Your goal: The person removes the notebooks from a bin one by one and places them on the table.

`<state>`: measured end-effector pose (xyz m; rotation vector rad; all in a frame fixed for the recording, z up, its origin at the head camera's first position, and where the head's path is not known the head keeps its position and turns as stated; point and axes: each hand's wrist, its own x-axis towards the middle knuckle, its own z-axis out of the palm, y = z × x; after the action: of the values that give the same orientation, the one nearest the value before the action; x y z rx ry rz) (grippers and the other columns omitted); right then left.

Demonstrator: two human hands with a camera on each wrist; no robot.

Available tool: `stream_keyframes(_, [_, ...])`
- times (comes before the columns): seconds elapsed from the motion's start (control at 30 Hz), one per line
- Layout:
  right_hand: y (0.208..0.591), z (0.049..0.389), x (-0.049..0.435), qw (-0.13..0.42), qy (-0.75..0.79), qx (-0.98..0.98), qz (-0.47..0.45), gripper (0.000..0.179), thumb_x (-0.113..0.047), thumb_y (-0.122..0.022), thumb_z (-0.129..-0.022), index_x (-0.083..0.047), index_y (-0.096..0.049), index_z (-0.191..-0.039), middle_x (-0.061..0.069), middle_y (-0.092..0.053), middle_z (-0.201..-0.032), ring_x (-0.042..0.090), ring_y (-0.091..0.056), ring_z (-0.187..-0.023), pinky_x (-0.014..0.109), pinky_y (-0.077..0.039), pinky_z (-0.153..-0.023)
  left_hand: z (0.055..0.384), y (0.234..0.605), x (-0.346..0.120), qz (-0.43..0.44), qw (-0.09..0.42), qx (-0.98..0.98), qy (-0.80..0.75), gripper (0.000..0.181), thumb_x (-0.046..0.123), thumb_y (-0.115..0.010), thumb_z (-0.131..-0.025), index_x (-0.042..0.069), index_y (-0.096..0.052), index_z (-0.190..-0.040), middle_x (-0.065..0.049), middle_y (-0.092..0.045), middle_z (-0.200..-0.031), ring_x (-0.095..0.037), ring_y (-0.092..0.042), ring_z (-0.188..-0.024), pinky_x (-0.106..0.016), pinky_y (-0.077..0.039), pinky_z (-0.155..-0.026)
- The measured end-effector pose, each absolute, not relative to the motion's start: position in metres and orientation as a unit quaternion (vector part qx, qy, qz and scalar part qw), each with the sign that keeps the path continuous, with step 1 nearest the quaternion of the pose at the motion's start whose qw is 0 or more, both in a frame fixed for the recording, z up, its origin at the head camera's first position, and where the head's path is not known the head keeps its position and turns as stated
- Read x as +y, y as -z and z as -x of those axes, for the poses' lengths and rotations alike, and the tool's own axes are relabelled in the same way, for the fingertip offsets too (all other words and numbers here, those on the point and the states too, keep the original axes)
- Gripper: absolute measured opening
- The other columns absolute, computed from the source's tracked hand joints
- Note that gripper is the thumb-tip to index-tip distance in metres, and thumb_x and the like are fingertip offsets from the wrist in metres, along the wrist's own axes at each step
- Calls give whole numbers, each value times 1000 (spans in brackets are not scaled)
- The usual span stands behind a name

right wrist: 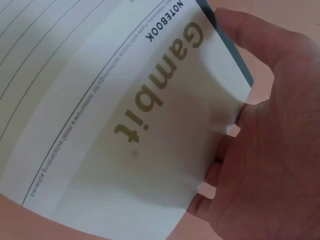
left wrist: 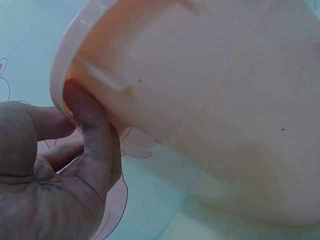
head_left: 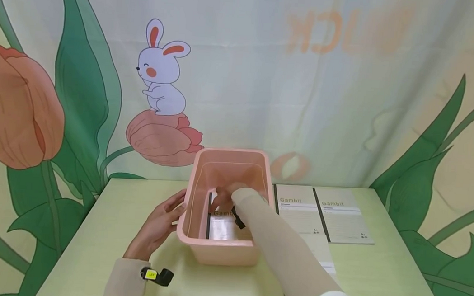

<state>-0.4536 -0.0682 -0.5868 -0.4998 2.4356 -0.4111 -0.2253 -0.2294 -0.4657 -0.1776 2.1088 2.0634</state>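
Note:
A pink plastic bin (head_left: 226, 254) stands on the table. My left hand (head_left: 160, 225) grips its left rim; in the left wrist view the thumb and fingers of that hand (left wrist: 75, 170) pinch the rim (left wrist: 59, 75) from both sides. Inside the bin, my right hand (head_left: 223, 198) holds a white "Gambit" notebook (head_left: 223, 228) with a dark spine. The right wrist view has the thumb at the spine edge and the other fingers of the right hand (right wrist: 265, 155) passing behind the notebook (right wrist: 100, 165). The bin's front wall and my right forearm hide part of the notebook.
Two similar notebooks, a nearer one (head_left: 298, 215) and a farther-right one (head_left: 344, 222), lie right of the bin. Another notebook (head_left: 321, 250) is partly under the right sleeve. A printed curtain (head_left: 240, 98) hangs behind the pale green table (head_left: 399, 284).

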Motion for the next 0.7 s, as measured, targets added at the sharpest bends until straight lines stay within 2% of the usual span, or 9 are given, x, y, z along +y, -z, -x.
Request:
stream_keyframes(0.1, [515, 404, -56, 310, 114, 924, 191, 97, -56, -76, -73, -17, -34, -151, 1, -37, -157, 18, -38, -139, 36, -36, -114, 224, 466, -229, 57, 92, 709, -697, 55, 27, -50, -103, 28, -30, -155, -4, -31, -161, -33, -46, -138, -41, -53, -98])
stream_keyframes(0.13, [509, 403, -55, 293, 132, 921, 222, 90, -54, -77, -74, -19, -40, -148, -1, -42, -152, 15, -41, -136, 35, -36, -113, 224, 466, -229, 56, 93, 708, -698, 55, 27, -50, -103, 28, -30, -155, -4, -31, -161, -33, -46, -138, -41, -53, -98])
stream_keyframes(0.23, [488, 406, -50, 203, 153, 883, 393, 70, -64, -78, -69, -31, -62, -129, -8, -65, -125, 13, -58, -113, 36, -47, -101, 224, 468, -228, 53, 96, 706, -700, 54, 26, -49, -103, 27, -31, -155, -4, -31, -161, -33, -45, -138, -40, -54, -97])
stream_keyframes(0.33, [483, 423, -51, 96, 152, 817, 548, 52, -71, -80, -61, -44, -72, -106, -18, -73, -95, 6, -64, -90, 31, -53, -88, 224, 468, -227, 53, 99, 704, -701, 54, 24, -48, -104, 26, -31, -155, -4, -31, -161, -32, -45, -138, -41, -54, -97])
stream_keyframes(0.37, [465, 414, -50, 89, 132, 809, 566, 46, -70, -79, -63, -47, -72, -103, -17, -74, -91, 8, -66, -86, 33, -55, -84, 224, 467, -227, 54, 98, 705, -700, 54, 24, -48, -104, 26, -31, -155, -4, -31, -161, -33, -45, -138, -41, -54, -97])
stream_keyframes(0.43, [461, 412, -52, 94, 112, 819, 555, 39, -67, -78, -67, -48, -72, -101, -20, -72, -89, 3, -63, -83, 28, -54, -80, 225, 467, -226, 55, 97, 706, -699, 53, 24, -48, -104, 26, -31, -155, -4, -30, -161, -33, -46, -138, -41, -54, -97])
stream_keyframes(0.53, [455, 406, -53, 104, 96, 858, 494, 33, -62, -81, -68, -51, -71, -98, -23, -70, -90, 1, -59, -86, 25, -50, -83, 225, 466, -227, 58, 96, 706, -699, 53, 25, -48, -104, 26, -32, -154, -4, -31, -161, -34, -46, -137, -40, -54, -96])
stream_keyframes(0.63, [449, 399, -53, 108, 93, 894, 425, 31, -62, -79, -70, -48, -71, -96, -19, -67, -93, 4, -58, -92, 30, -49, -87, 226, 465, -228, 58, 96, 708, -697, 53, 26, -48, -104, 26, -31, -155, -5, -31, -161, -35, -46, -137, -37, -55, -94])
stream_keyframes(0.7, [445, 397, -53, 128, 97, 922, 352, 40, -63, -78, -71, -41, -67, -102, -13, -63, -97, 7, -56, -96, 33, -48, -90, 226, 464, -229, 57, 95, 709, -696, 54, 27, -48, -104, 26, -31, -155, -5, -31, -161, -34, -46, -136, -36, -55, -93])
